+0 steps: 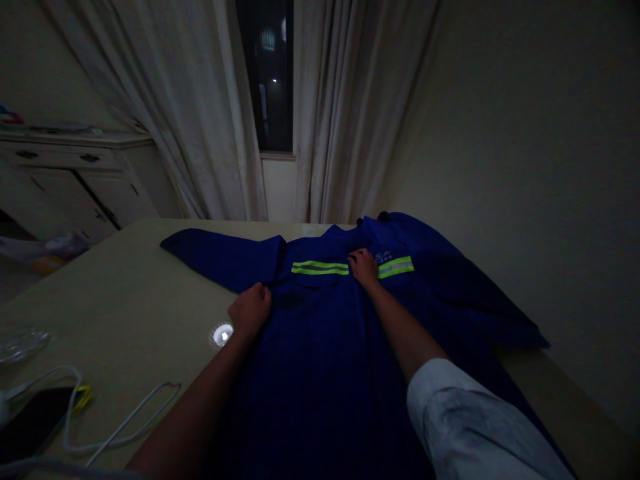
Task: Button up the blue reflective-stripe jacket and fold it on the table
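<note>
A dark blue work jacket (320, 360) lies spread across the table, its collar towards the far edge and its sleeves out to both sides. Yellow-green reflective strips (320, 268) cross its chest, with small pale lettering above the right one. My left hand (251, 309) is closed on the jacket's left side edge, just below the sleeve. Over the middle front, between the two strips, my right hand (364, 267) has its fingers curled at the jacket's opening. The cloth under its fingertips is partly hidden.
The pale table (130, 287) also bears a small clear round dish (221, 335), a dark phone (37, 420), a white cable (120, 437) and a clear plastic piece (23, 345) on the left. Curtains (190, 100) hang beyond, a cabinet (85, 180) stands left, and a wall (525, 167) rises right.
</note>
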Demonstrator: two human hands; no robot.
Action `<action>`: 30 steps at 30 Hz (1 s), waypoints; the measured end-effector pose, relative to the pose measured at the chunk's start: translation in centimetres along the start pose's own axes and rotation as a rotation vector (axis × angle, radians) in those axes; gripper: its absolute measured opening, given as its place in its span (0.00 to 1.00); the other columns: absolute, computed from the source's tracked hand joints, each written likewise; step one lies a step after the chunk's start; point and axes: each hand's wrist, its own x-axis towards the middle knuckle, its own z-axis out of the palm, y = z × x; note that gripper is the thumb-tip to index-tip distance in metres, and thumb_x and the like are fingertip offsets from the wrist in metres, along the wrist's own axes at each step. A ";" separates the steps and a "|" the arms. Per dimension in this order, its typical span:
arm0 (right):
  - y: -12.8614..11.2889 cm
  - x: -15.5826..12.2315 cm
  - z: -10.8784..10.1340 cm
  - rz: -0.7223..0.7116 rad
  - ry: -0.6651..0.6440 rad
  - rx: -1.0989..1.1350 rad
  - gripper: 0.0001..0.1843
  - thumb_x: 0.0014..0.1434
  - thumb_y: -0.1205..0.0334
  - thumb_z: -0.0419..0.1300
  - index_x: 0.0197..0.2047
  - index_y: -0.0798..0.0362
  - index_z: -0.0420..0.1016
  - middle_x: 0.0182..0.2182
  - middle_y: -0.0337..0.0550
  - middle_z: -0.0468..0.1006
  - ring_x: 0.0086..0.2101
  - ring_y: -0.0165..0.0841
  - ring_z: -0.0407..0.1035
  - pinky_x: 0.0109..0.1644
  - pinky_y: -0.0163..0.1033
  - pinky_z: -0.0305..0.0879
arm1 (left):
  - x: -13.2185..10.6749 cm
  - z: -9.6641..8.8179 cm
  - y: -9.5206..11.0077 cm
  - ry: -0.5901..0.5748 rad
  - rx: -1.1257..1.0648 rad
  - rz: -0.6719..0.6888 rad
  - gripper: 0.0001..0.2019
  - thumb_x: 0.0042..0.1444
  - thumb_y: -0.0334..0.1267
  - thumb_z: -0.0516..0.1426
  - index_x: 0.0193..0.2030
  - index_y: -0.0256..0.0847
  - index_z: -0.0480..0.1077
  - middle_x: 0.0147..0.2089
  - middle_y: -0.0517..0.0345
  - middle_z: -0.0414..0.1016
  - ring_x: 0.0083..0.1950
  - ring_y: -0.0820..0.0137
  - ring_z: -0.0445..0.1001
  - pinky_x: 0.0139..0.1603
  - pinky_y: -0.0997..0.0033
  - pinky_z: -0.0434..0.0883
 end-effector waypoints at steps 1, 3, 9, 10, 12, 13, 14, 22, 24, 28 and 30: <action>0.0 0.0 0.0 0.004 0.000 -0.007 0.15 0.72 0.57 0.58 0.56 0.47 0.82 0.58 0.50 0.74 0.55 0.43 0.69 0.56 0.44 0.65 | 0.0 0.1 0.0 0.002 0.005 0.006 0.20 0.70 0.51 0.45 0.41 0.46 0.75 0.43 0.46 0.83 0.45 0.52 0.82 0.41 0.61 0.70; -0.1 0.0 -0.1 0.020 0.005 -0.019 0.15 0.72 0.56 0.58 0.55 0.48 0.82 0.56 0.50 0.75 0.54 0.41 0.70 0.55 0.42 0.65 | 0.0 0.1 0.0 0.007 0.013 0.014 0.21 0.70 0.51 0.45 0.41 0.46 0.75 0.43 0.46 0.83 0.45 0.52 0.82 0.41 0.61 0.70; -0.4 -0.3 -0.2 0.023 0.016 -0.101 0.15 0.74 0.56 0.56 0.53 0.49 0.82 0.55 0.51 0.74 0.51 0.40 0.70 0.52 0.40 0.65 | -0.2 -0.3 0.3 -0.017 0.017 0.000 0.21 0.70 0.52 0.45 0.42 0.46 0.75 0.43 0.46 0.83 0.46 0.52 0.82 0.41 0.61 0.70; -0.5 -0.3 -0.3 0.020 0.013 -0.115 0.15 0.74 0.56 0.56 0.53 0.49 0.82 0.55 0.51 0.74 0.51 0.40 0.70 0.52 0.40 0.65 | -0.2 -0.4 0.3 -0.019 0.018 -0.005 0.21 0.70 0.52 0.45 0.42 0.46 0.76 0.44 0.46 0.83 0.46 0.52 0.82 0.41 0.61 0.70; -0.8 -0.5 -0.5 0.032 0.011 -0.138 0.15 0.74 0.56 0.55 0.53 0.50 0.81 0.55 0.52 0.74 0.51 0.40 0.70 0.52 0.40 0.65 | -0.3 -0.6 0.4 -0.023 0.020 -0.003 0.21 0.70 0.52 0.45 0.42 0.46 0.76 0.44 0.46 0.83 0.46 0.51 0.82 0.42 0.60 0.70; -1.0 -0.6 -0.6 0.039 0.014 -0.146 0.15 0.75 0.56 0.54 0.54 0.50 0.80 0.55 0.52 0.73 0.51 0.40 0.70 0.52 0.40 0.65 | -0.3 -0.6 0.4 -0.025 0.020 -0.001 0.21 0.70 0.52 0.45 0.42 0.46 0.76 0.44 0.46 0.83 0.46 0.51 0.82 0.42 0.60 0.70; -1.1 -0.6 -0.7 0.046 0.018 -0.151 0.16 0.75 0.56 0.54 0.54 0.51 0.80 0.55 0.52 0.73 0.50 0.39 0.70 0.51 0.40 0.65 | -0.3 -0.6 0.4 -0.026 0.017 0.002 0.21 0.70 0.52 0.45 0.42 0.46 0.76 0.43 0.46 0.83 0.45 0.51 0.82 0.42 0.60 0.70; -1.0 -0.6 -0.6 0.076 0.035 -0.160 0.16 0.76 0.56 0.51 0.54 0.50 0.78 0.53 0.51 0.74 0.48 0.38 0.71 0.47 0.39 0.65 | -0.5 -0.6 0.4 -0.004 0.005 0.000 0.20 0.70 0.51 0.46 0.40 0.46 0.75 0.42 0.47 0.83 0.44 0.53 0.82 0.40 0.62 0.69; -0.8 -0.4 -0.4 0.070 0.036 -0.158 0.16 0.76 0.56 0.51 0.55 0.49 0.78 0.53 0.51 0.74 0.48 0.38 0.71 0.47 0.39 0.65 | -0.5 -0.7 0.5 -0.004 0.001 0.003 0.20 0.70 0.51 0.46 0.40 0.46 0.75 0.42 0.48 0.83 0.44 0.53 0.82 0.40 0.62 0.68; -0.5 -0.2 -0.3 0.050 0.006 -0.151 0.16 0.77 0.56 0.49 0.56 0.46 0.77 0.54 0.50 0.73 0.50 0.39 0.69 0.48 0.40 0.64 | -0.5 -0.8 0.5 -0.016 -0.003 -0.010 0.20 0.69 0.51 0.46 0.40 0.46 0.75 0.42 0.47 0.83 0.44 0.53 0.81 0.40 0.62 0.68; -0.6 -0.2 -0.4 0.049 -0.014 -0.150 0.16 0.77 0.56 0.48 0.56 0.45 0.77 0.55 0.49 0.72 0.51 0.39 0.69 0.49 0.40 0.64 | -0.4 -0.7 0.4 -0.018 -0.003 -0.005 0.19 0.69 0.51 0.46 0.40 0.46 0.75 0.42 0.47 0.83 0.44 0.53 0.81 0.40 0.62 0.68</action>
